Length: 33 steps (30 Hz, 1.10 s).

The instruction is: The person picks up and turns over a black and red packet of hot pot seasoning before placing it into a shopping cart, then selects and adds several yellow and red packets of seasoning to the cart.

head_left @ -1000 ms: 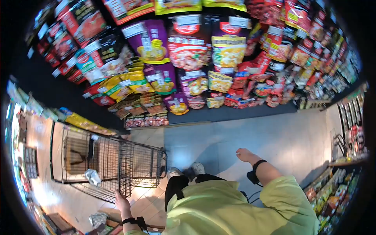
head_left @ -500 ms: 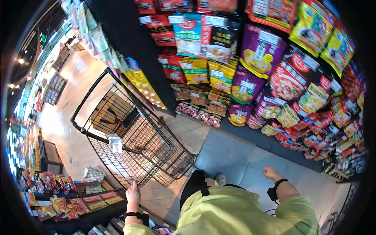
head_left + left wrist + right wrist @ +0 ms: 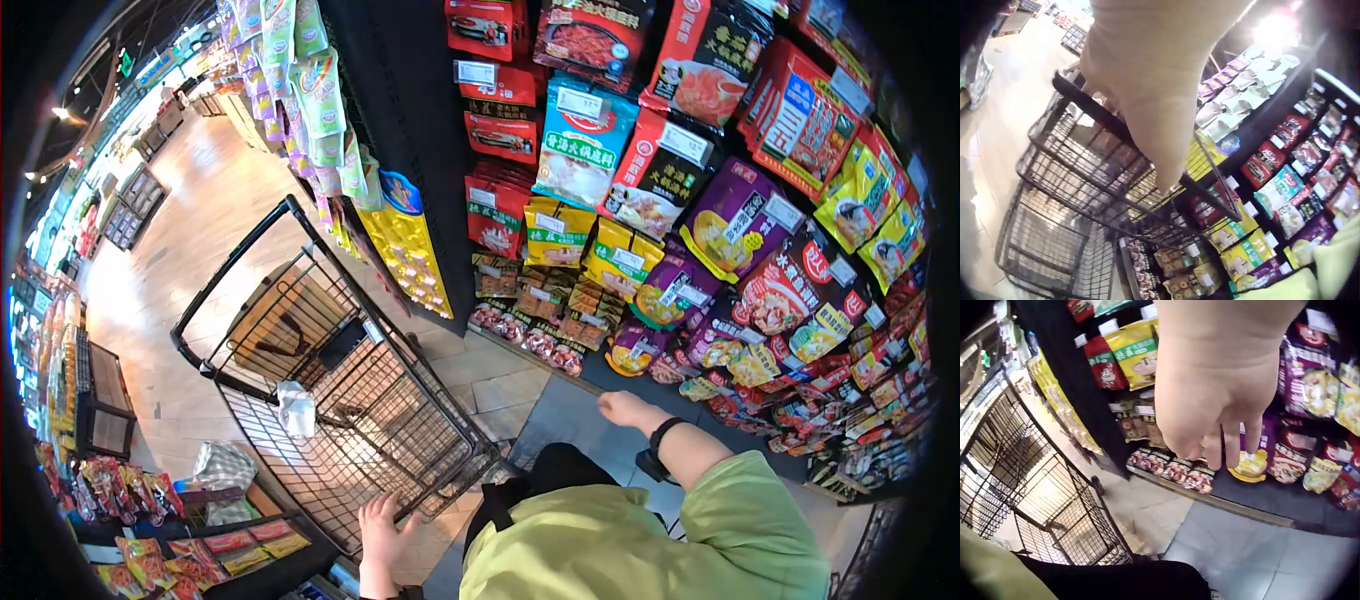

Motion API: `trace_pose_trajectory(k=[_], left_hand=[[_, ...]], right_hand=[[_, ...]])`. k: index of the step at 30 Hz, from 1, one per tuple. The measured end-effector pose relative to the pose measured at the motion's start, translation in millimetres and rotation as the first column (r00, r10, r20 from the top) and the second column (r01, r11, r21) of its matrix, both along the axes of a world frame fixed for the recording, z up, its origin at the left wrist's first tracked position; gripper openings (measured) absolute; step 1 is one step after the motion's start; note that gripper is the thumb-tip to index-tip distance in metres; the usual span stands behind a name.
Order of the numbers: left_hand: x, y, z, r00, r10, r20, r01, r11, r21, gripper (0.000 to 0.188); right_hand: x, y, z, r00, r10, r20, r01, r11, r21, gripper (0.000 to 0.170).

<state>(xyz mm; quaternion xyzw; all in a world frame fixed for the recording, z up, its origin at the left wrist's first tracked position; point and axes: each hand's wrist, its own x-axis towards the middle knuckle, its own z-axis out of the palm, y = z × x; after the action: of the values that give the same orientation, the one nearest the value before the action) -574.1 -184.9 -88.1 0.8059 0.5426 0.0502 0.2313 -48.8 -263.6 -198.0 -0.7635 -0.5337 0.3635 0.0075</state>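
Nothing is seen held by the left grip [image 3: 388, 532], its fingers spread over the near edge of the cart [image 3: 390, 420]; whether the wire is touched cannot be told. Nothing is held by the right grip [image 3: 632, 408] either, its relaxed fingers hung in front of the lower packets. Half a second earlier, the left fingers were curled at the cart's edge, and the right hand was seen over the floor. The cart is formed of black wire mesh; a crumpled white wrapper [image 3: 295, 408] is carried inside. Glossy pouches, among them a purple packet [image 3: 735, 220], are hung on a dark rack [image 3: 395, 110] above grey tiles [image 3: 560, 425].
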Motion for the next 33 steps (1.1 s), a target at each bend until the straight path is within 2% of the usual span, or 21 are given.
trace_pose_trajectory(k=[1, 3, 8, 12, 13, 14, 16, 17, 18, 20, 21, 22, 23, 24, 25, 26, 27, 29, 30, 32, 33], left_hand=[[11.8, 13.0, 1.7, 1.0, 0.0, 0.01, 0.0, 1.0, -0.002, 0.056], [35.7, 41.7, 4.8, 0.97, 0.085, 0.228, -0.043, 0.982, -0.184, 0.057], [98.5, 116.7, -63.0, 0.867, 0.254, 0.429, -0.197, 0.965, -0.173, 0.069], [151.0, 173.7, -39.6, 0.835, 0.431, 0.342, -0.28, 0.868, -0.411, 0.073], [159.2, 176.5, -31.1, 0.767, 0.551, 0.329, -0.341, 0.784, -0.519, 0.063], [159.4, 180.5, -45.5, 0.767, 0.56, 0.314, -0.351, 0.775, -0.526, 0.063], [162.2, 188.8, -59.3, 0.765, 0.526, 0.371, -0.405, 0.841, -0.358, 0.059], [161.2, 190.6, -65.3, 0.684, 0.652, 0.328, -0.447, 0.729, -0.518, 0.066], [160.6, 200.5, -65.1, 0.784, 0.598, 0.166, -0.481, 0.754, -0.448, 0.072], [165.0, 209.1, -64.6, 0.702, 0.627, 0.337, -0.427, 0.75, -0.505, 0.073], [162.7, 213.2, -75.9, 0.658, 0.662, 0.359, -0.415, 0.717, -0.56, 0.073], [160.9, 213.8, -91.3, 0.638, 0.629, 0.445, -0.424, 0.769, -0.479, 0.075], [153.2, 215.2, -109.0, 0.657, 0.621, 0.428, -0.438, 0.776, -0.454, 0.077], [148.5, 217.0, -119.5, 0.676, 0.612, 0.41, -0.449, 0.784, -0.428, 0.079], [158.1, 221.3, -102.5, 0.679, 0.616, 0.399, -0.454, 0.779, -0.431, 0.079], [166.6, 224.7, -84.7, 0.632, 0.678, 0.376, -0.458, 0.718, -0.524, 0.08], [174.2, 226.8, -71.8, 0.582, 0.735, 0.346, -0.455, 0.648, -0.611, 0.082], [164.5, 232.3, -92.0, 0.573, 0.724, 0.385, -0.413, 0.661, -0.627, 0.082], [161.0, 234.7, -99.9, 0.563, 0.701, 0.437, -0.362, 0.685, -0.632, 0.082], [169.0, 238.2, -90.0, 0.554, 0.717, 0.422, -0.385, 0.671, -0.634, 0.082], [173.4, 239.2, -81.5, 0.546, 0.73, 0.411, -0.405, 0.659, -0.633, 0.082]], right_hand=[[-5.4, 20.1, 5.9, 1.0, 0.0, 0.01, 0.0, 1.0, -0.002, 0.033], [-12.9, 58.1, 15.0, 0.999, 0.046, -0.03, -0.044, 0.997, 0.056, 0.033], [-14.5, 135.5, 29.4, 0.988, 0.154, -0.034, -0.148, 0.98, 0.131, 0.032], [1.0, 190.9, 48.2, 0.977, 0.203, -0.069, -0.187, 0.964, 0.189, 0.031], [11.8, 201.5, 37.8, 0.964, 0.255, -0.072, -0.224, 0.931, 0.288, 0.029], [21.0, 209.4, 32.4, 0.962, 0.259, -0.085, -0.227, 0.933, 0.279, 0.029], [38.4, 230.0, 29.9, 0.97, 0.228, -0.086, -0.202, 0.951, 0.234, 0.027], [48.4, 236.6, 23.5, 0.967, 0.242, -0.077, -0.215, 0.941, 0.261, 0.026], [55.9, 245.1, 23.9, 0.964, 0.257, -0.067, -0.228, 0.93, 0.289, 0.025], [69.3, 255.3, 26.9, 0.985, 0.172, -0.008, -0.167, 0.966, 0.199, 0.029], [75.6, 259.6, 23.5, 0.984, 0.179, -0.017, -0.172, 0.967, 0.19, 0.029], [81.2, 264.5, 18.7, 1.0, 0.016, -0.023, -0.007, 0.94, 0.341, 0.033], [85.5, 269.7, 14.5, 0.988, -0.146, -0.054, 0.154, 0.863, 0.481, 0.037], [90.4, 276.8, 10.0, 0.988, -0.144, -0.061, 0.156, 0.867, 0.474, 0.037], [95.6, 285.4, 6.4, 0.964, -0.266, 0.007, 0.191, 0.711, 0.677, 0.04], [101.0, 293.1, 3.2, 0.918, -0.394, 0.045, 0.179, 0.513, 0.839, 0.044], [104.4, 301.9, 3.8, 0.92, -0.39, 0.044, 0.182, 0.523, 0.833, 0.044], [109.0, 319.8, 14.6, 0.777, -0.629, -0.02, 0.353, 0.409, 0.842, 0.055], [113.9, 327.2, 22.2, 0.781, -0.624, -0.018, 0.353, 0.418, 0.837, 0.055], [125.5, 342.3, 33.1, 0.761, -0.625, 0.176, 0.377, 0.646, 0.664, 0.034], [134.3, 349.8, 18.1, 0.756, -0.617, 0.22, 0.254, 0.586, 0.769, 0.028]])
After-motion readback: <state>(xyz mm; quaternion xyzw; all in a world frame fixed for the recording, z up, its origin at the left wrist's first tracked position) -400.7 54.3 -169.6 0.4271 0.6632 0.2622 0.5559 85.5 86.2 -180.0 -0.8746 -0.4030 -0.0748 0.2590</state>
